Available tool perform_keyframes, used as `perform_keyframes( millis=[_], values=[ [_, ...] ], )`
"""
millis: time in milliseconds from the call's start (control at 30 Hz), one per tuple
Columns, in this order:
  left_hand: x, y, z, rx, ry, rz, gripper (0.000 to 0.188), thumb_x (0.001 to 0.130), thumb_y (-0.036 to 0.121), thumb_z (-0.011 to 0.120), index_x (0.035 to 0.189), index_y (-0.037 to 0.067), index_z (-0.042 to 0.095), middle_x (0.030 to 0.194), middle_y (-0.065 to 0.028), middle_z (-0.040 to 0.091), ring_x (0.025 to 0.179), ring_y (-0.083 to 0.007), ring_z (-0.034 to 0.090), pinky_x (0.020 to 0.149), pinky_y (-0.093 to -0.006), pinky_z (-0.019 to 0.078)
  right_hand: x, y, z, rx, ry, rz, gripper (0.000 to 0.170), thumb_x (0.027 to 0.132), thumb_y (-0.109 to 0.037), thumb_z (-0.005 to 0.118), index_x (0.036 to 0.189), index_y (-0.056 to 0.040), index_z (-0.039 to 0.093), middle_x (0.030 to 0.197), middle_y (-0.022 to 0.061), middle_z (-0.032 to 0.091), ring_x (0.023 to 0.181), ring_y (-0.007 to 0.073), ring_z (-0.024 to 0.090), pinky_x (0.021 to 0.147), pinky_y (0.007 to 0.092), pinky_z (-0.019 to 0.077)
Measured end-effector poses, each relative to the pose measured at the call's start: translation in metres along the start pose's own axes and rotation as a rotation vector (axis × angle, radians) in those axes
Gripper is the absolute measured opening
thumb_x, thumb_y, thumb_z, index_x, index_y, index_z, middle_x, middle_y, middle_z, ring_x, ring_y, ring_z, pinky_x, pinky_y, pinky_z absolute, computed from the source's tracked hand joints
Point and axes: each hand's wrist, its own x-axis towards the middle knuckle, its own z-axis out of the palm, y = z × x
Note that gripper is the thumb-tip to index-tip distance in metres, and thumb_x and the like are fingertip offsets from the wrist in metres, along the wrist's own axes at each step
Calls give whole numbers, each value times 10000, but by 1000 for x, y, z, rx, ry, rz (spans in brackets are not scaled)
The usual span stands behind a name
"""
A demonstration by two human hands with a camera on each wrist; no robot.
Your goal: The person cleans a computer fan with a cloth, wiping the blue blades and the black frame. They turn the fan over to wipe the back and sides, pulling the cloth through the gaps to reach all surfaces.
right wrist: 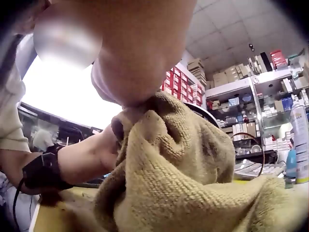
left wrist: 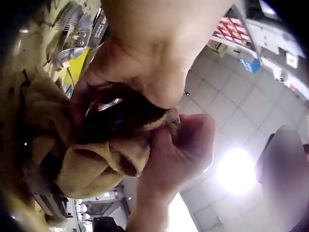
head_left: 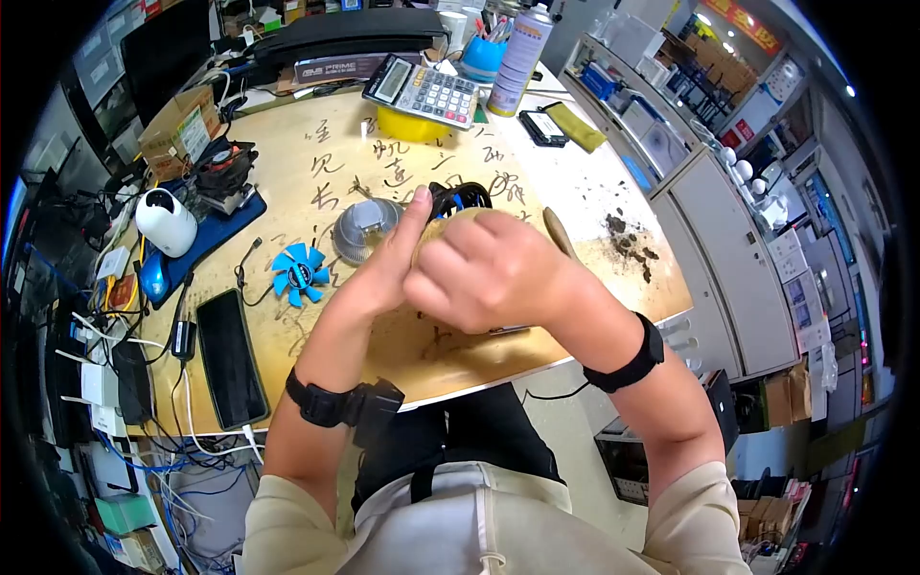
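A tan, rough-textured cloth [right wrist: 178, 164] is bunched between my two hands over the table. My right hand [head_left: 484, 273] grips a fold of it with curled fingers. Beside it, my left hand [head_left: 383, 268] has its thumb raised along a black object with blue parts [head_left: 465, 198]. The left wrist view shows the left hand's fingers curved round this dark object, with the cloth [left wrist: 96, 166] against it. Most of the object is hidden by hands and cloth; I cannot tell its kind. A round finned metal heatsink [head_left: 367, 230] and a blue fan wheel [head_left: 300, 274] are left of the hands.
A phone [head_left: 233, 359] and cables lie at the left. Further back are a calculator [head_left: 422, 91] on a yellow thing, a spray can [head_left: 520, 62] and a blue pen cup [head_left: 484, 57]. Dark crumbs of dirt [head_left: 628, 244] are scattered on the right, and handwriting marks the tabletop.
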Motion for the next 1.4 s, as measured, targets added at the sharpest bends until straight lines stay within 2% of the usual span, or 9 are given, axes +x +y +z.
perform_keyframes(
  millis=[267,400,500,633,767,900,1167,1300,1400],
  values=[
    [-8,9,20,178,11,326,553,954,362,149,1264,-37,375,1206,-142,487,1130,-197,441,971,-301,317,-15,33,1,285,-159,846,218,650,-99,672,773,-57,497,693,106,579,622,293,572,549,357,463],
    [-4,13,16,561,101,703,554,920,389,231,1259,-27,368,1207,-210,461,1135,-309,445,967,-319,314,-45,28,35,745,-137,1336,128,747,-92,626,688,-22,537,589,20,529,541,85,502,495,249,412],
    [-11,21,16,767,101,810,582,906,421,249,1259,-26,368,1203,-213,456,1127,-322,450,966,-331,316,-44,8,41,1408,-215,1755,85,748,-97,554,679,-52,532,534,13,474,451,125,438,414,269,363],
    [-6,15,17,-97,210,700,602,905,488,253,1304,48,353,1219,-159,462,1123,-263,468,959,-329,344,-38,18,16,1581,-350,1758,181,819,-162,546,920,-26,610,752,12,608,563,75,554,473,181,414],
    [-6,21,-8,-583,165,660,583,896,524,269,1269,88,369,1225,-115,460,1115,-301,480,940,-414,408,-45,31,3,1392,288,1833,209,837,-78,478,1010,-16,577,905,71,622,793,154,612,706,267,502],
    [-1,18,-14,-563,182,542,626,864,557,307,1302,110,317,1244,-177,447,1032,-382,527,826,-511,464,-69,46,-4,1749,794,1661,260,887,-139,442,1107,-16,504,1043,99,573,944,202,564,855,333,452],
    [-6,19,-6,-616,37,640,667,885,559,262,1333,67,289,1291,-134,404,1076,-380,494,881,-495,439,-57,26,-14,1972,1150,1614,406,929,-298,368,1261,-65,372,1243,102,444,1146,265,441,973,425,367],
    [-7,15,-14,-715,-125,614,736,854,635,246,1334,78,290,1304,-133,398,1103,-373,473,921,-501,399,-54,15,-18,1811,1132,1691,461,913,-372,362,1270,-80,361,1260,99,424,1157,295,427,975,447,361],
    [-6,15,-8,-838,-221,631,835,809,709,219,1345,69,268,1301,-147,397,1110,-366,468,939,-482,386,-56,1,-19,1672,828,1286,506,842,-241,512,1273,-18,367,1230,118,465,1103,248,485,925,384,411]
  ],
)
